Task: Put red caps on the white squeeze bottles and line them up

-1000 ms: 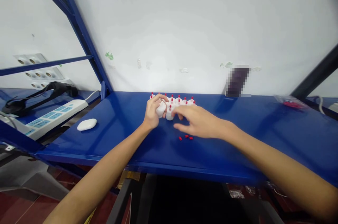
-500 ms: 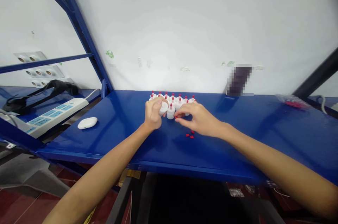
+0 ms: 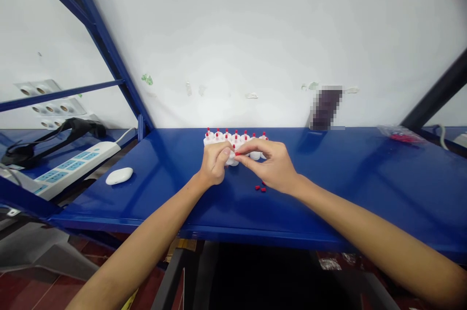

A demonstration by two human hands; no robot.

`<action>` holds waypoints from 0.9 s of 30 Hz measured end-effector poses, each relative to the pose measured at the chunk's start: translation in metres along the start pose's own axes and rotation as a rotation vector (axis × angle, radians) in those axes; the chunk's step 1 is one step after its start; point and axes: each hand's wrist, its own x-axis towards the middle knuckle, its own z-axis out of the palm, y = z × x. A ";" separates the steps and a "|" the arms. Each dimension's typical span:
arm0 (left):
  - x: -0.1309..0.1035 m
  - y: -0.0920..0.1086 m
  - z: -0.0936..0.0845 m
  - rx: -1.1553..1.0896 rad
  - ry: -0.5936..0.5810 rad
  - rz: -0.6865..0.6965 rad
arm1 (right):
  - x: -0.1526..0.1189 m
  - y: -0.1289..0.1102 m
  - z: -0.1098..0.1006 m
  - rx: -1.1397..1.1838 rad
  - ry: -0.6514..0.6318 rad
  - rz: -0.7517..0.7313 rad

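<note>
My left hand (image 3: 214, 163) is closed around a small white bottle (image 3: 230, 157), tipped over with its nozzle end toward the right. Between the thumb and fingertips of my right hand (image 3: 272, 161) is a small red cap (image 3: 238, 154), at the bottle's nozzle. My fingers partly hide where cap and nozzle meet. Just behind both hands stand several white squeeze bottles (image 3: 255, 155) with red caps, upright in close rows. A few loose red caps (image 3: 263, 190) lie on the blue tabletop (image 3: 189, 193) below my right hand.
A white oval case (image 3: 119, 176) lies on the left of the table. Beyond it are a power strip (image 3: 73, 166) and a black strap (image 3: 69, 130). A pixelated dark object (image 3: 326, 108) leans on the wall, and a plastic bag with red contents (image 3: 404, 135) lies at the far right.
My right hand has brought the red cap leftward to the bottle in my left hand. The bottle has turned, its round base no longer facing me. The view has shifted slightly.
</note>
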 end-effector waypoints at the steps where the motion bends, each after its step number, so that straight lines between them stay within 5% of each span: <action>1: 0.000 0.000 -0.001 0.026 -0.013 0.017 | -0.001 -0.001 0.000 -0.007 -0.003 -0.014; 9: 0.003 0.001 -0.004 0.140 -0.157 0.081 | -0.006 0.006 -0.005 -0.126 0.018 -0.063; 18: 0.006 0.006 -0.005 0.234 -0.260 -0.035 | -0.010 0.016 -0.004 -0.144 -0.053 -0.056; 27: 0.011 0.005 -0.011 0.244 -0.088 -0.057 | -0.008 0.024 -0.016 -0.204 -0.228 0.093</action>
